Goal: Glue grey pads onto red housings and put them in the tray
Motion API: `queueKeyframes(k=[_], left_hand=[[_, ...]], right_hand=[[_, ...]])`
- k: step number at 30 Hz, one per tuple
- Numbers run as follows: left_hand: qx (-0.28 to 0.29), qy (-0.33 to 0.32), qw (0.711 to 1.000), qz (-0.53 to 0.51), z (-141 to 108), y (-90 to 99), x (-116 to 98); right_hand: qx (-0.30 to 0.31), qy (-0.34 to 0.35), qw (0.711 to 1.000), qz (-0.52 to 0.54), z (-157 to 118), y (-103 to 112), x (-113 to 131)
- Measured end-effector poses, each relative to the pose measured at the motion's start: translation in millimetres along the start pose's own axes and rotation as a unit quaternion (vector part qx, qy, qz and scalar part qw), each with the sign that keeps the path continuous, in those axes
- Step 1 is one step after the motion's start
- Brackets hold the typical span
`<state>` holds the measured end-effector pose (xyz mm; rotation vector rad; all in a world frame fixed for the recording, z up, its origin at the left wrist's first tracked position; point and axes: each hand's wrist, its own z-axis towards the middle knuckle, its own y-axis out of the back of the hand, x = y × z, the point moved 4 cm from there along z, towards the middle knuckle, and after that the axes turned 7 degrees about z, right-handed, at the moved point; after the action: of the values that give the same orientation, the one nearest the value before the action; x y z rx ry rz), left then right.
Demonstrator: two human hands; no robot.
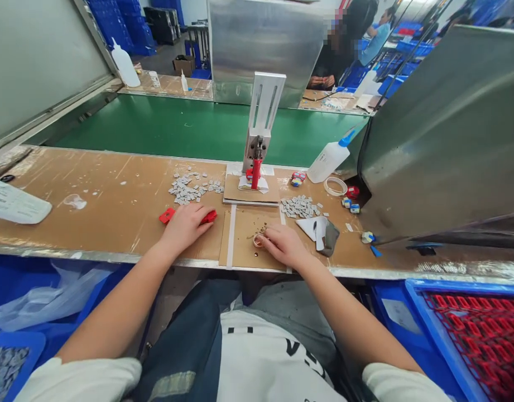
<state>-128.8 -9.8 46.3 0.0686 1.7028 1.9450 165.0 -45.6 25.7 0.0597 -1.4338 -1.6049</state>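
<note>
My left hand [188, 226] lies over red plastic parts [167, 216] on the brown worktop. Its fingers curl round one of them, whose end shows by the fingertips. Closer to the middle, my right hand [285, 245] has its thumb and fingers closed at the edge of a small pale ring-shaped piece [257, 240]. Tiny dark bits [262, 229] are scattered just beyond this ring. Between and behind my hands stands a press-like fixture [257, 134] with a red handle. Small grey rectangular pieces [187, 188] lie heaped beyond my left hand, and another grey heap [301, 206] lies beyond my right.
A white squeeze bottle [328, 161] with a blue tip stands beside a tape roll [335, 186]. A grey cloth [331, 239] lies right of my hand. A green belt [177, 125] runs behind the worktop. Red parts fill a blue crate [416, 286]. Another person sits across.
</note>
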Motion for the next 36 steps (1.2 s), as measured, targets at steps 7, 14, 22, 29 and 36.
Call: queueKeyframes(k=[7, 14, 22, 29, 36], left_hand=[[0.038, 0.042, 0.922, -0.383, 51, -28.2, -41], [0.105, 0.08, 0.793, -0.595, 102, -61.1, -63], [0.172, 0.095, 0.722, -0.664, 100, -77.4, -68], [0.186, 0.119, 0.718, -0.66, 95, -82.3, -64], [0.21, 0.127, 0.752, -0.611, 93, -81.4, -59]], right_hand=[[-0.01, -0.067, 0.99, 0.125, 9, 5, 1], [-0.03, -0.215, 0.962, 0.168, 5, 7, -5], [-0.132, -0.257, 0.921, 0.26, -5, 22, -16], [-0.334, -0.182, 0.874, 0.302, 17, 37, -35], [-0.352, -0.165, 0.869, 0.306, 20, 24, -45]])
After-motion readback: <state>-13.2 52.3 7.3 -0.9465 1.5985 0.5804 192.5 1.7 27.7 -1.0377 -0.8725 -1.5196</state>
